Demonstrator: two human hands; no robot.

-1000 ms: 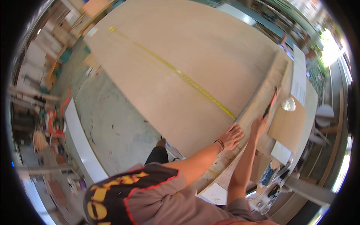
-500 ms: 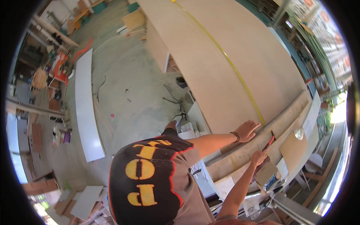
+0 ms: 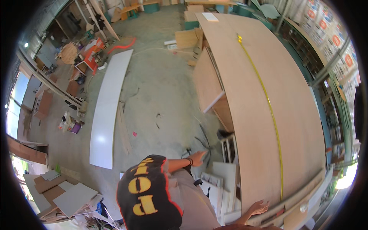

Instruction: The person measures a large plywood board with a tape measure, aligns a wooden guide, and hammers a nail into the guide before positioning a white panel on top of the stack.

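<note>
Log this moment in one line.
left hand: above floor | right hand: open, near board end | yellow tape measure: extended along board

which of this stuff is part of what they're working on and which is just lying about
Likely part of the work:
- large wooden sheet
- yellow tape measure, stretched along the sheet
- red-handled tool, beside the right hand

Apparently just lying about:
- long white panel on the floor
- purple container
- small pink scrap
</note>
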